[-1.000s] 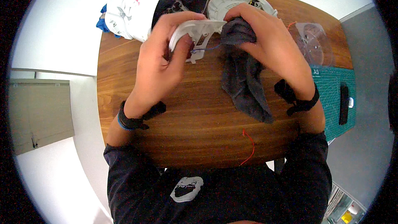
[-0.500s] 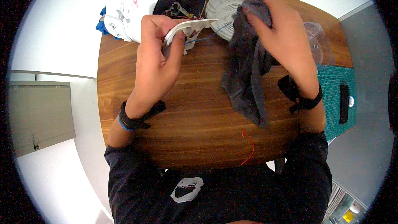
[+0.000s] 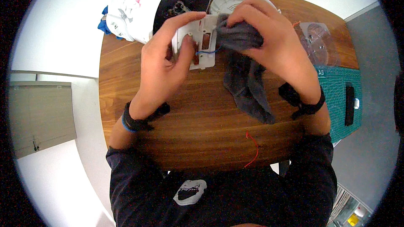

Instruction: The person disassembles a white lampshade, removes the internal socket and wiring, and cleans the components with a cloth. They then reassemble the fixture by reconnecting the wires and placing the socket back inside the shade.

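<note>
My left hand [image 3: 162,63] grips a white plastic panel [image 3: 207,62] by its left side, thumb across its face. The panel has rectangular cut-outs, and a blue wire [image 3: 208,52] runs across it toward the cloth. In my right hand [image 3: 280,38] is a bunched dark grey cloth [image 3: 248,90], its upper part at the panel's right edge. The cloth's long end hangs down toward the table. The cloth covers my right fingertips and the panel's far corner.
Behind my left hand stands a large white rounded housing [image 3: 134,0] with a dark hollow inside. A round white grille [image 3: 225,3] lies at the back. To the right are a clear plastic tray [image 3: 324,44] holding small parts and a green cutting mat [image 3: 336,117]. A red wire [image 3: 256,149] lies near the front edge.
The panel has turned from edge-on so that its face shows. My right hand has moved left and down, bringing the cloth up against the panel.
</note>
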